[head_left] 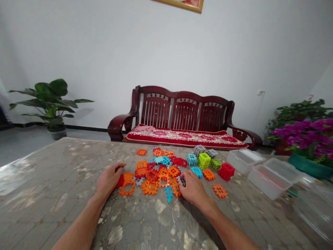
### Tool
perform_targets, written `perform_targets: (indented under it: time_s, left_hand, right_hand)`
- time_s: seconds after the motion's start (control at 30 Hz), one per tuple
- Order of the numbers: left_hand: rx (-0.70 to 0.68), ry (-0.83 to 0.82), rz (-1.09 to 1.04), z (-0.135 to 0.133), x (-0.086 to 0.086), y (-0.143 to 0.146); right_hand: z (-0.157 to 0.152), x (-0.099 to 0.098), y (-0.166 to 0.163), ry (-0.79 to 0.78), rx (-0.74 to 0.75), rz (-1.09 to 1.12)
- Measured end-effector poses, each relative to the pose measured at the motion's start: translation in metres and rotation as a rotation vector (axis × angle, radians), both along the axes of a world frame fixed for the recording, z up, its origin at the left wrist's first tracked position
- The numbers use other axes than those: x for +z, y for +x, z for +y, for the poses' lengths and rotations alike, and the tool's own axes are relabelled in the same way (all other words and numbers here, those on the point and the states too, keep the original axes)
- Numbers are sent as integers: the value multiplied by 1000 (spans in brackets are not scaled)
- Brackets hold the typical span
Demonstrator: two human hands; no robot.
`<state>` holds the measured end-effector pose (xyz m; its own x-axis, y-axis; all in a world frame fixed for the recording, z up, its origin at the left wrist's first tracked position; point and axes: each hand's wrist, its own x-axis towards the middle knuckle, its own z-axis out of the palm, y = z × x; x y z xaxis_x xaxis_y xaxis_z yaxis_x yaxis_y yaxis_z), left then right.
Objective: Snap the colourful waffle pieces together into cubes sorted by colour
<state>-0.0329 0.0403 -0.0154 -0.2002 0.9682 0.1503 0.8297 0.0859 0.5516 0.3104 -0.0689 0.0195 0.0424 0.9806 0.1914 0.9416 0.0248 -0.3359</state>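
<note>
Loose interlocking plastic building tiles with toothed edges lie in a pile, mostly orange, with red, blue and grey ones mixed in. At its left edge rests my left hand point(109, 177), fingers loosely bent and apart, beside a red tile point(120, 181) and an orange tile with a round opening point(127, 188). Whether it touches the red tile is hard to tell. On the right, my right hand point(193, 187) has its fingers closed on a grey tile point(181, 180), partly hidden by them. Just left of it are a blue triangular tile point(169, 194) and an orange arched tile point(163, 177).
Sorted stacks stand right of the pile: grey point(199, 149), blue point(192, 159), lime green point(204, 160) and red point(226, 172). Clear plastic boxes point(267, 178) sit farther right, near a purple flower pot point(310, 165). A wooden bench point(186, 113) is behind the cloth-covered table point(65, 180).
</note>
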Motion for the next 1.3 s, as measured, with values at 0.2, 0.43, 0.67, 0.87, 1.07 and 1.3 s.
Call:
perform_targets:
  time_s: [0.2, 0.43, 0.67, 0.87, 1.07, 1.3]
  left_hand:
    - [-19, 16, -6, -1, 0, 0]
    - [-34, 17, -5, 2, -3, -2]
    - [-28, 1, 1, 7, -8, -7]
    - [-48, 25, -14, 8, -12, -10]
    - [-23, 27, 12, 10, -14, -12]
    - [-25, 45, 17, 10, -13, -11]
  right_hand:
    - [3, -6, 13, 47, 63, 250]
    - [25, -6, 69, 264, 15, 509]
    - [92, 29, 192, 430, -349, 339]
    - [121, 29, 228, 261, -455, 154]
    - [134, 19, 230, 186, -448, 101]
    - [130, 20, 227, 58, -492, -1]
